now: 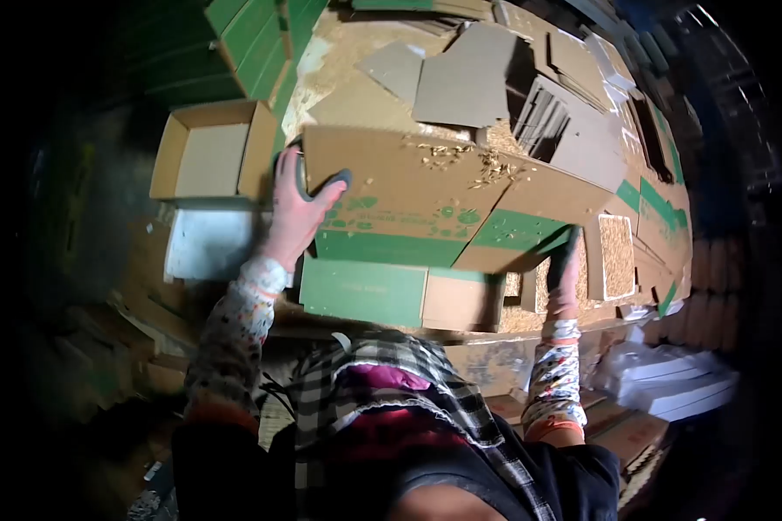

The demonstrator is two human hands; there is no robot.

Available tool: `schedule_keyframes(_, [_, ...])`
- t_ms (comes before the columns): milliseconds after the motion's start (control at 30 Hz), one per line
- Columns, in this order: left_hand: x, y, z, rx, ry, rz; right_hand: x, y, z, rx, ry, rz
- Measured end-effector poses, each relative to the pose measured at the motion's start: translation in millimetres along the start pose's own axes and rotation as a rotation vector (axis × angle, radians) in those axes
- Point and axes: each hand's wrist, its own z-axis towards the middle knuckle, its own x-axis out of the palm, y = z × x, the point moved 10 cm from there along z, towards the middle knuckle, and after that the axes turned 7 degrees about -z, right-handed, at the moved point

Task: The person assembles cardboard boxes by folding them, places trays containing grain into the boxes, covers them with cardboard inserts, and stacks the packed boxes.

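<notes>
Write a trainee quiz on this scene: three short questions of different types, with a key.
1. True or false: pale flakes lie on the large cardboard piece.
2. The printed band across that piece is: A) blue, B) green, C) red.
3. Fill in: the hand nearer the open brown box is the person's ____ hand.

Key: 1, true; 2, B; 3, left.

Bright, cool light falls on the middle of the surface [346, 95], while the outer areas sink into near-black. Dark shadow lies under the right hand [566, 271]. Strong wide-angle distortion bends the edges; the periphery looks soft and murky, and the plastic [669, 369] glares white.
</notes>
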Motion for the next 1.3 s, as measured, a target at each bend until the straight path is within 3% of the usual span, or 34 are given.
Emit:
schedule_keyframes(100, [41, -57, -2, -0.001, 0.045, -0.308, -30, 87, 1, -0.271, -0.231, 0.072])
schedule_keyframes(133, [52, -63, -10, -0.144, -0.036, -0.390, -39, 102, -5, -0.319, -0.323, 0.058])
schedule_keyframes(167, [61, -61, -7, -0.080, 0.058, -0.270, -52, 95, -5, -0.415, -0.394, -0.018])
schedule_keyframes(200, [70, -60, -9, -0.089, 0.115, -0.262, -58, 70, 5, -0.372, -0.408, 0.154])
schedule_keyframes(267, [88, -56, -15, -0.107, 0.230, -0.245, -59, 57, -2, -0.218, -0.408, 0.049])
schedule_keyframes(300, [90, -55, -17, 0.002, 0.331, -0.148, -57, 68, -7, -0.354, -0.346, 0.211])
schedule_keyframes(400, [104, -76, -19, 0.238, 0.507, 0.038, -77, 68, 1, -0.256, -0.343, 0.264])
schedule_keyframes(433, [104, -82, -24, 0.382, 0.538, 0.111, -80, 57, 9, -0.133, -0.253, 0.041])
schedule_keyframes(467, [102, -83, -28, 0.523, 0.562, 0.175, -68, 75, -4, -0.124, -0.222, 0.034])
schedule_keyframes(500, [76, -47, 13, 0.367, 0.369, 0.569, -53, 90, -20, -0.159, -0.171, 0.110])
schedule_keyframes(533, [70, -62, 21, 0.414, 0.316, 0.360, -39, 103, -27, -0.208, -0.110, 0.198])
schedule_keyframes(567, [69, -51, 31, 0.052, 0.292, 0.269, -31, 111, -30, -0.258, -0.030, 0.034])
schedule_keyframes(600, [79, -52, 31, -0.295, 0.268, 0.176, -15, 104, -27, -0.176, 0.131, 0.157])
schedule_keyframes(633, [113, -77, 9, -0.127, 0.468, 0.760, -3, 96, -19, -0.070, 0.181, 0.190])
schedule_keyframes(667, [160, -95, -26, 0.274, 0.613, 1.237, 11, 87, -12, 0.048, 0.238, 0.208])
schedule_keyframes(700, [188, -69, -59, 0.217, 0.922, 1.363, 22, 93, -6, -0.009, 0.218, 0.109])
schedule_keyframes(767, [222, -44, -96, 0.368, 1.079, 1.057, 55, 102, 5, -0.130, 0.180, -0.080])
schedule_keyframes(800, [218, -2, -100, 0.024, 1.297, 1.153, 68, 94, 7, -0.204, 0.207, -0.195])
schedule_keyframes(867, [205, 15, -121, -0.200, 1.480, 1.225, 79, 82, 16, -0.366, 0.225, -0.359])
schedule_keyframes(933, [198, -21, -168, -0.323, 1.624, 0.532, 57, 51, 27, -0.345, 0.149, -0.948])
schedule_keyframes(1000, [192, -40, -140, 0.068, 1.215, 1.049, 60, 36, 36, -0.222, 0.456, -0.680])
schedule_keyframes(1033, [175, -46, -97, 0.124, 0.767, 0.971, 67, 31, 32, -0.120, 0.664, -0.637])
schedule_keyframes(1067, [142, -39, -60, 0.169, 0.332, 0.881, 77, 47, 6, 0.202, 1.020, -0.485])
schedule_keyframes(1133, [131, 76, -57, -0.609, 0.483, -0.192, 37, 64, 53, 0.081, 1.015, -0.791])
schedule_keyframes(1167, [133, 49, -60, -0.445, 0.485, 0.081, 47, 106, 48, 0.099, 1.042, -0.493])
schedule_keyframes(1233, [119, 28, -54, -0.119, 0.280, 0.405, 69, 128, 30, -0.048, 0.908, -0.432])
schedule_keyframes(1300, [108, -8, -59, 0.213, 0.120, 0.658, 105, 155, -81, -0.771, 0.881, -1.067])
